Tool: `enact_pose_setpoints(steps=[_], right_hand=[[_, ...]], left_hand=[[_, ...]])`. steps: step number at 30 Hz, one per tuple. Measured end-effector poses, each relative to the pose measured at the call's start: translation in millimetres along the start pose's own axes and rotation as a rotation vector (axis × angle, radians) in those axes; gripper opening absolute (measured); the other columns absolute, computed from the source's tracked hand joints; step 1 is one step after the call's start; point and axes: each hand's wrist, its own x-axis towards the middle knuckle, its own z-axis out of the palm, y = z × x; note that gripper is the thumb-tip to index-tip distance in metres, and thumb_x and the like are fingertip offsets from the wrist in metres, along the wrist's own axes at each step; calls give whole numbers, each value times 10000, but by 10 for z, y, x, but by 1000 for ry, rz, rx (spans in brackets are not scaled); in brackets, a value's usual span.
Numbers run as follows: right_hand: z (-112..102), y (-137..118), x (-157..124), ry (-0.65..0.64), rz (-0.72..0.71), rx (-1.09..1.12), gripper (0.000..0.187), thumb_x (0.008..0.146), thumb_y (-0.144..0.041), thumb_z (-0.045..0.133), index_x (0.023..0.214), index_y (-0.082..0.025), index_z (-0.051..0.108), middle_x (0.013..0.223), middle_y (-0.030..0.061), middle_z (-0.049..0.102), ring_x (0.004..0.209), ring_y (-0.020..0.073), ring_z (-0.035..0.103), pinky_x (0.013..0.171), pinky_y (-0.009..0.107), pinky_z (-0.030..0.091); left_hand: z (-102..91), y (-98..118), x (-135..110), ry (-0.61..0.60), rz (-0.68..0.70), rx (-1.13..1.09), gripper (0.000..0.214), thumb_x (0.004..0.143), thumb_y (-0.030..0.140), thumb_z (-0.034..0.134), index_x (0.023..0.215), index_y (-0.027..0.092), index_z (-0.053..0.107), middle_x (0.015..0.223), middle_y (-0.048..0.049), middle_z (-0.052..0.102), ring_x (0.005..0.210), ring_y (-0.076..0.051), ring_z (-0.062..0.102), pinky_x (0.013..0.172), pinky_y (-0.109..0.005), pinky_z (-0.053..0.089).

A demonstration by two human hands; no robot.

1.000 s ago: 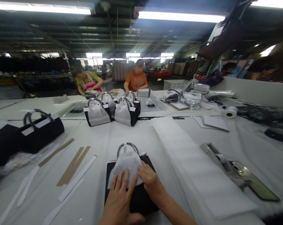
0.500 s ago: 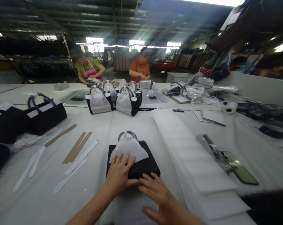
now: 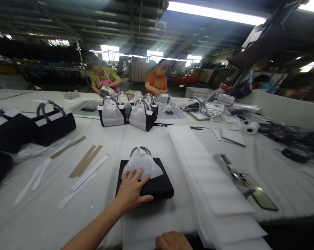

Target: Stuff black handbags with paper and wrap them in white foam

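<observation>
Well, from my remote post I find the boxy black handbag [image 3: 159,189] lying flat on the white-covered desk [image 3: 154,140], right in front of my hands, its handle end pointing away from them. A crinkled, translucent white wrapping sheet [image 3: 141,161] covers the upper part of its face, and the arched dark handles [image 3: 147,150] reach out beyond it. My left hand [image 3: 130,191] rests across the wrapping sheet and the black face below; its grip is apart, fingers spread, thumb out along the near edge, clamped on nothing. My right hand [image 3: 174,241] sits low in the view, fingers bent, well apart from the handbag, by a smooth pale sheet [image 3: 138,229] on the near side; I cannot tell whether that grip is together or has pinched anything. A layered stack of white foam sheets [image 3: 214,187] lies near, to the right.

To steady the handbag well, I judge that the left hand should bear down lightly and evenly, since the thin wrapping sheet looks likely to crease or slide under one digging fingertip. Any pull on the pale sheet would best be slow and level, so that the handbag does not skew.
</observation>
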Motion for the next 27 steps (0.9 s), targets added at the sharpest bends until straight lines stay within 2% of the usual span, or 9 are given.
enact_pose_setpoints(steps=[2, 6, 9, 12, 15, 20, 24, 26, 27], right_hand=[[-174, 70, 135, -19, 36, 66, 180, 936, -236, 388, 782, -221, 481, 566, -31, 531, 457, 129, 483, 422, 236, 322], [-618, 279, 582, 37, 94, 136, 220, 948, -139, 343, 817, -201, 509, 626, -11, 538, 542, 121, 504, 505, 243, 337], [-922, 439, 989, -4, -117, 32, 212, 933, -120, 376, 821, -195, 539, 643, -5, 535, 534, 122, 471, 507, 273, 311], [-1075, 598, 1339, -38, -329, -73, 193, 926, -129, 401, 856, -193, 569, 646, -4, 536, 545, 132, 468, 498, 297, 297], [-1029, 779, 1591, -20, -397, -95, 207, 944, -173, 410, 822, -197, 574, 643, -9, 539, 563, 127, 483, 506, 292, 306], [-648, 1092, 1817, -10, -335, 16, 168, 950, -202, 450, 863, -184, 592, 665, -10, 573, 594, 122, 501, 543, 271, 321], [-318, 1242, 1849, -55, -208, 144, 181, 928, -262, 512, 792, -182, 601, 672, -4, 605, 649, 137, 514, 648, 279, 368], [-214, 1276, 1829, -101, -135, 220, 167, 906, -273, 553, 778, -179, 607, 701, 1, 631, 682, 142, 530, 680, 278, 386], [-182, 1286, 1816, -125, -100, 259, 150, 894, -274, 572, 786, -178, 613, 719, 2, 644, 695, 144, 540, 686, 273, 395]], left_hand=[[-15, -6, 1, 6, 2, -3, 705, 730, 730, 474, 1344, 392, 403, 1444, -94, 388, 1252, -377, 366, 1000, -561, 265], [-30, -4, 0, 13, 0, -16, 700, 728, 722, 488, 1338, 386, 417, 1450, -86, 370, 1256, -358, 356, 1006, -532, 267], [-40, -21, 2, 8, 1, -16, 692, 736, 723, 473, 1341, 394, 409, 1437, -92, 385, 1246, -359, 365, 996, -536, 278], [-28, -74, 15, 4, 25, -12, 627, 774, 670, 476, 1341, 413, 398, 1406, -76, 429, 1223, -341, 390, 987, -526, 298], [28, -151, 55, -1, 64, -30, 505, 841, 555, 468, 1323, 414, 421, 1374, -48, 471, 1201, -311, 411, 994, -503, 312], [44, -293, 180, -82, 100, -172, 307, 918, 374, 409, 1191, 372, 550, 1296, -13, 548, 1165, -255, 456, 1013, -471, 327], [-216, -405, 247, -135, 164, -266, 330, 957, 316, 285, 1125, 272, 565, 1122, 3, 633, 1020, -149, 552, 979, -312, 387], [-394, -453, 264, -194, 134, -358, 358, 963, 366, 239, 1113, 242, 539, 1091, -3, 638, 1012, -137, 564, 932, -277, 424], [-472, -472, 272, -239, 103, -403, 359, 950, 423, 273, 1132, 234, 518, 1109, -15, 632, 1029, -153, 565, 913, -288, 441]])
